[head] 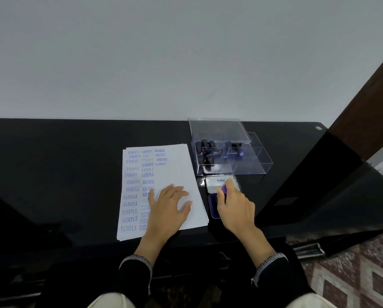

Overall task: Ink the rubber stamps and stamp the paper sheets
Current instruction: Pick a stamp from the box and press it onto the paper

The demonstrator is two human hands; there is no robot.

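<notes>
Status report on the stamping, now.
Left hand flat on paper sheets. Right hand grips stamp over ink pad. Nothing in the way.

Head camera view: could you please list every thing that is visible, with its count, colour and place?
Paper sheets: a small stack, white with blue stamped words, middle of the table.
Ink pad: one, blue pad with its lid open, right of the sheets.
Rubber stamp: one, purple, in the right hand over the ink pad.
Clear box: one, transparent, behind the ink pad, with several dark stamps inside.
Table: one, glossy black.
Left hand: flat on the sheets.
Right hand: grips the rubber stamp.
</notes>
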